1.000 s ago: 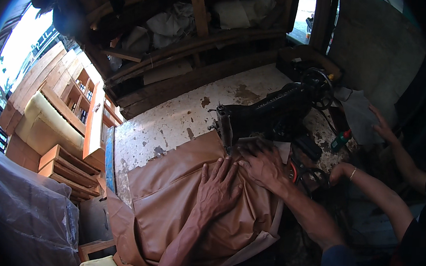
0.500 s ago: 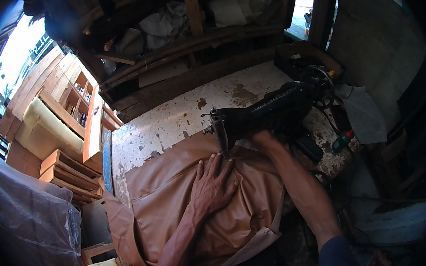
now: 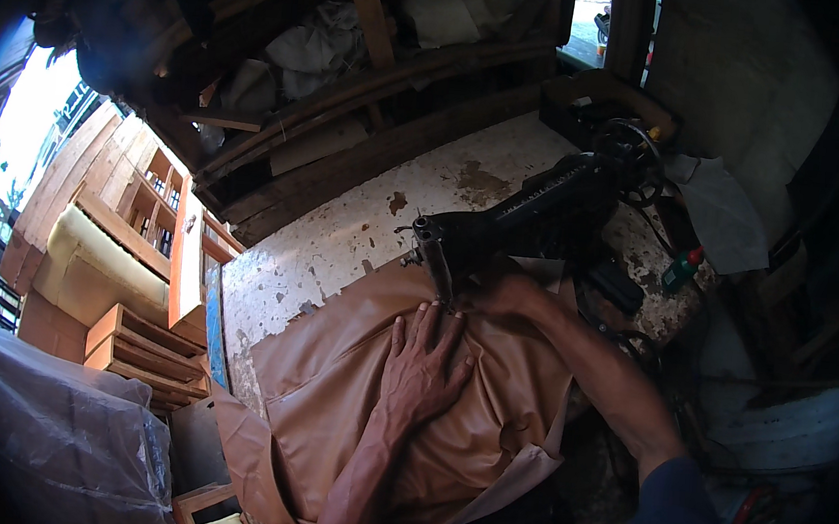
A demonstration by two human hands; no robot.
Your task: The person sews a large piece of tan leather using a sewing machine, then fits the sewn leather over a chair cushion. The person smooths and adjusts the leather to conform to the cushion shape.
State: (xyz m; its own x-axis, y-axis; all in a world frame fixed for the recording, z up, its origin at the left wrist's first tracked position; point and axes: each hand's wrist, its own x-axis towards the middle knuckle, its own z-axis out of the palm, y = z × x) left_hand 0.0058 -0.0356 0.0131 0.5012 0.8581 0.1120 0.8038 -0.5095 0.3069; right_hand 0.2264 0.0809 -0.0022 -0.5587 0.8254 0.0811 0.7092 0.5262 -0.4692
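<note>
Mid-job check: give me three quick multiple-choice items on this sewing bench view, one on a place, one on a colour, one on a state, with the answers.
1. Where does the left hand lie?
A. flat on the tan-brown leatherette sheet
B. on the machine's wheel
C. on the wooden shelves

2. What colour is the cap of the small green bottle at the table's right end?
A. blue
B. red
C. white

3. How does the sheet lie under the black sewing machine?
A. rolled into a tube
B. hanging from a hook
C. spread out with creases

Answers: 1 A, its fingers are splayed on the sheet near the needle. 2 B, a red top shows on it. 3 C, folds run out across the worn white table.
</note>
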